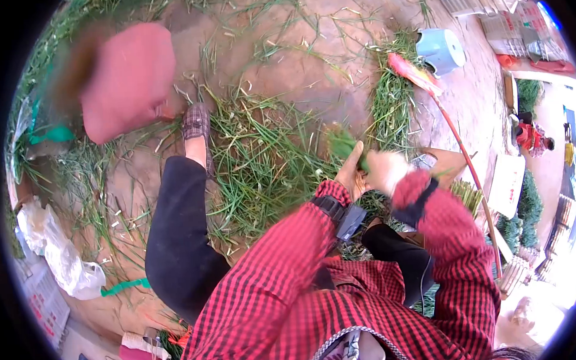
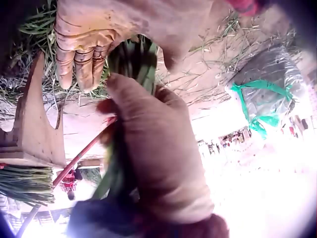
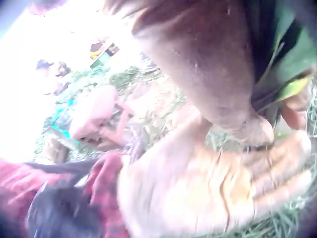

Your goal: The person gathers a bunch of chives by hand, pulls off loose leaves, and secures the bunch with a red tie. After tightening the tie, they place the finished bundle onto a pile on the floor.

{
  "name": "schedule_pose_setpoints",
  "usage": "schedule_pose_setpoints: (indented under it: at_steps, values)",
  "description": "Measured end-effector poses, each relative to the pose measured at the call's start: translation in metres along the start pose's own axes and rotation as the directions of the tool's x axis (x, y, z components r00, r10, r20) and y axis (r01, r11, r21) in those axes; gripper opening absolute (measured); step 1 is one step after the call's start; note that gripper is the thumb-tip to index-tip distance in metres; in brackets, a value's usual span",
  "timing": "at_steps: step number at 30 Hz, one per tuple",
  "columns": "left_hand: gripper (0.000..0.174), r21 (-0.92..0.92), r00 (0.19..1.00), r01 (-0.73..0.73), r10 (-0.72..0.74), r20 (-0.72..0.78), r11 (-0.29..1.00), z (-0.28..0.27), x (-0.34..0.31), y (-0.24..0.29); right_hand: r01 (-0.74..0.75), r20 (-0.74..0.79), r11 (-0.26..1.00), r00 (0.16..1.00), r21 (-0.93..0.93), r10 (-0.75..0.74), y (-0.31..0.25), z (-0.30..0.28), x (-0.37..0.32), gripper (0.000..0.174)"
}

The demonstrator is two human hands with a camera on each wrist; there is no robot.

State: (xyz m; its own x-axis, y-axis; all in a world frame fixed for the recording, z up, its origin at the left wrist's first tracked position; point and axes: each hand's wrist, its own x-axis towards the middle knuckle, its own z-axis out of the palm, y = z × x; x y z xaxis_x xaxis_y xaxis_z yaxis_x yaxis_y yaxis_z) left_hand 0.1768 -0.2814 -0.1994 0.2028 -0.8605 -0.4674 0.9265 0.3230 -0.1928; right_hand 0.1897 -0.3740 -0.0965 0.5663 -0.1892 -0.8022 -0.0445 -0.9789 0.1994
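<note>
A bunch of long green leafy stalks [image 1: 342, 143] is held over the littered ground between the legs. My right hand [image 2: 153, 144] grips it, the thumb lying along the stalks. In the head view the right hand [image 1: 389, 171] is motion-blurred. Right beside the bunch, my left hand [image 1: 349, 173] has its palm turned toward the stalks. The left fingers [image 2: 84, 64] are extended and stained in the left wrist view. The right wrist view shows the left hand [image 3: 198, 193] with its palm spread just under the right thumb. The stalks' lower part is partly hidden by the right hand.
Loose green stalks [image 1: 262, 162] cover the ground ahead. A blue stool [image 1: 441, 51] and a red pole [image 1: 459, 142] with a pink-yellow end stand at the right. Stacked green stalks [image 2: 27, 183] lie below a wooden piece [image 2: 29, 129]. A white plastic bag [image 1: 59, 251] lies left.
</note>
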Motion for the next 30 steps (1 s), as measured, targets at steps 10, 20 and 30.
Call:
schedule_pose_setpoints:
  at_steps: [10, 20, 30]
  values:
    - [0.019, 0.448, 0.992, -0.075, 0.112, -0.056, 0.891, 0.065, -0.137, 0.009, 0.140, -0.236, -0.478, 0.961, 0.867, -0.147, -0.028, 0.112, -0.114, 0.044]
    - [0.034, 0.912, 0.998, 0.057, -0.017, -0.054, 0.407, 0.056, -0.330, -0.050, 0.463, -0.670, -0.878, 0.691, 0.121, 0.272, -0.049, 0.055, -0.181, 0.036]
    - [0.057, 0.997, 0.963, 0.063, 0.258, -0.073, 0.045, 0.070, -0.422, -0.064, 0.769, -0.864, 0.456, 0.504, 0.448, 0.000, -0.033, 0.085, -0.240, 0.021]
